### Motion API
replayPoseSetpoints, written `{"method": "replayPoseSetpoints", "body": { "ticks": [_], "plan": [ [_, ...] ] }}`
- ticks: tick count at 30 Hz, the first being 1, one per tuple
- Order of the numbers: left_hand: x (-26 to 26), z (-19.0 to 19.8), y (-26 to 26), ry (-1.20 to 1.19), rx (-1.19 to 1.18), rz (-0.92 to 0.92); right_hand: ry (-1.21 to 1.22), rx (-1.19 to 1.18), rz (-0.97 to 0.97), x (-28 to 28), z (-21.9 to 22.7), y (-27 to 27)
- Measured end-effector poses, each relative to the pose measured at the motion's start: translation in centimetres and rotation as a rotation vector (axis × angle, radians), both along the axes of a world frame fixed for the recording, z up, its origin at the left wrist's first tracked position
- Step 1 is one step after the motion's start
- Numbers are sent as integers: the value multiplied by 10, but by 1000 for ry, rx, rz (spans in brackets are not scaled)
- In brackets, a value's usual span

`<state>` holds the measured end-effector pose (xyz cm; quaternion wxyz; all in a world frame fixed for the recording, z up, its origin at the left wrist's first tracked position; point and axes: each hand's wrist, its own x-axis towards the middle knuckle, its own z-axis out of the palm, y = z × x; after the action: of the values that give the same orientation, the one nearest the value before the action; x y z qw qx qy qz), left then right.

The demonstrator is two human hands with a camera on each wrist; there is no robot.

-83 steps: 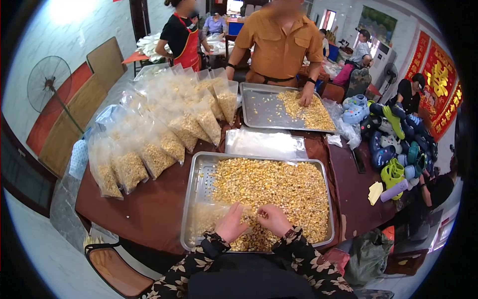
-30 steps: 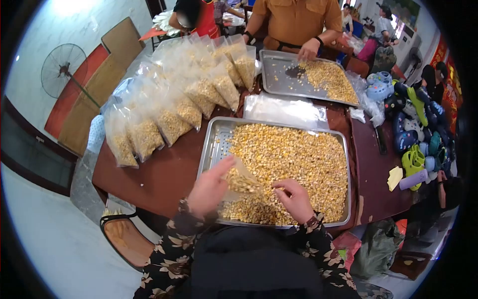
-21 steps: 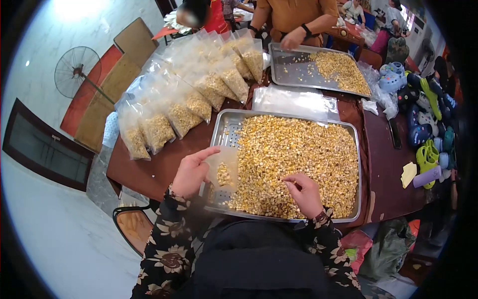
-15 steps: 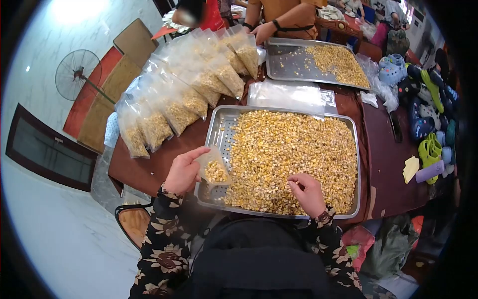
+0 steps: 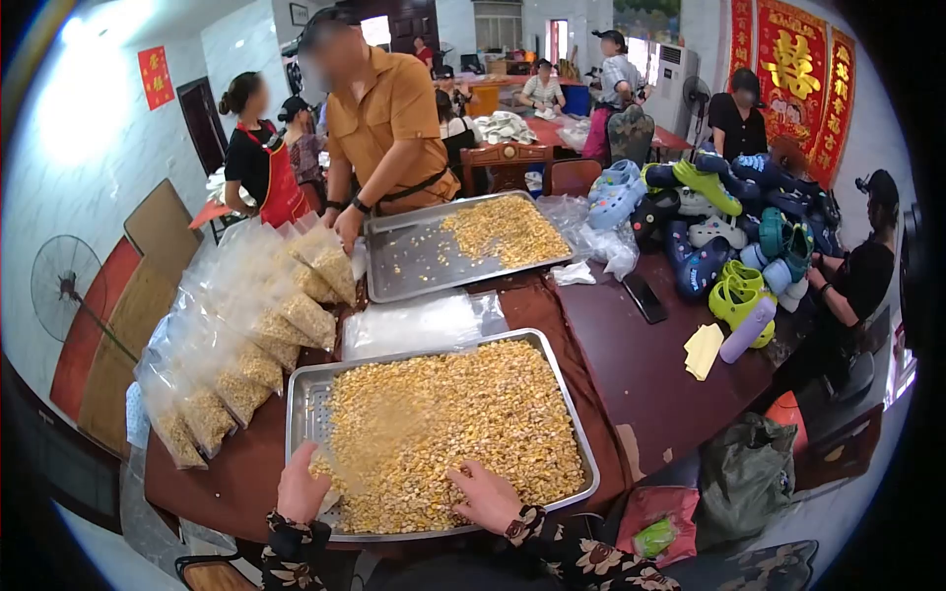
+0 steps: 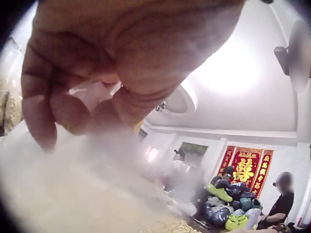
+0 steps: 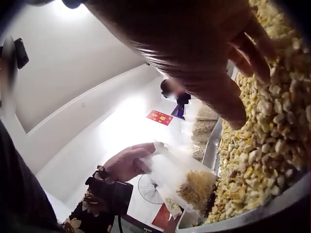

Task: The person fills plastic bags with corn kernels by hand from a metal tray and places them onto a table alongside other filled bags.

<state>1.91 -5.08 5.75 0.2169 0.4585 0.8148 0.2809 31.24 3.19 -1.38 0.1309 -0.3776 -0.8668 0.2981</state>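
My left hand (image 5: 302, 485) pinches the top edge of a clear plastic bag (image 7: 167, 174) at the tray's left side. Some dried corn lies in the bag's lower part, seen best in the right wrist view. Milky plastic (image 6: 73, 179) fills the lower left of the left wrist view, under my fingertips. My right hand (image 5: 486, 497) reaches low over the corn kernels (image 5: 463, 404) near the tray's front, its fingers extended and fingertips right at the kernels. A perforated metal tray (image 5: 591, 471) holds the thick layer of corn.
Several filled bags (image 5: 241, 379) stand at the left. Flat empty bags (image 5: 414, 323) lie behind my tray, before a second corn tray (image 5: 399, 271). A person in an orange shirt (image 5: 384, 113) stands behind it. At the right are a phone (image 5: 645, 297), yellow paper (image 5: 703, 352) and piled clogs (image 5: 690, 261).
The head view has tilted up. My left hand still holds the bag; my right hand's fingers, earlier drawn together above the corn, now extend to it. The person opposite has moved from their corn toward the filled bags.
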Motion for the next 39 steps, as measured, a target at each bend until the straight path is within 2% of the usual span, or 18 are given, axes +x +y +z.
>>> {"method": "replayPoseSetpoints", "body": {
  "ticks": [2, 7, 9, 13, 14, 17, 19, 23, 25, 26, 27, 29, 30, 31, 34, 37, 38, 39],
  "plan": [
    [5, -5, 0, -8, 9, -17, 21, 71, -8, 2, -6, -6],
    [5, -11, 0, -69, 33, -85, -88, 22, -59, -18, -3, -22],
    [1, -17, 1, -9, 126, -228, -142, -26, -75, -28, -1, -24],
    [18, -5, 5, 90, 68, -257, -96, 45, -129, -44, -11, -28],
    [22, 1, 4, 70, 124, -300, -76, 68, -140, -47, -15, -27],
    [12, -26, 3, 105, 140, -360, 14, 71, -162, -55, -43, -15],
    [16, -23, 3, 97, 110, -356, 39, 14, -212, -61, -43, -11],
    [7, -30, 3, 201, 191, -413, 60, 120, -242, -67, -33, -4],
    [11, -20, 4, 158, 93, -440, 180, 27, -339, -73, -31, 2],
    [10, -21, 6, 152, 97, -443, 153, -84, -358, -76, -29, 5],
    [10, -23, 8, 141, 74, -460, 144, -82, -363, -83, -16, 4],
    [14, -25, 8, 113, 49, -480, 273, -284, -324, -97, 13, -2],
    [15, -21, 9, 84, -1, -487, 245, -568, -359, -106, 30, -4],
    [14, -19, 10, 60, -50, -492, 236, -565, -361, -113, 29, -5],
    [10, -30, 11, 86, -1, -525, 270, -351, -173, -135, 23, -7],
    [7, -42, 13, 96, 129, -537, 220, -300, -142, -152, 17, -4],
    [6, -43, 13, 92, 131, -540, 110, -251, -135, -154, 21, -4],
    [5, -39, 13, 95, 122, -530, 105, -251, -140, -155, 18, -4]
  ]
}}
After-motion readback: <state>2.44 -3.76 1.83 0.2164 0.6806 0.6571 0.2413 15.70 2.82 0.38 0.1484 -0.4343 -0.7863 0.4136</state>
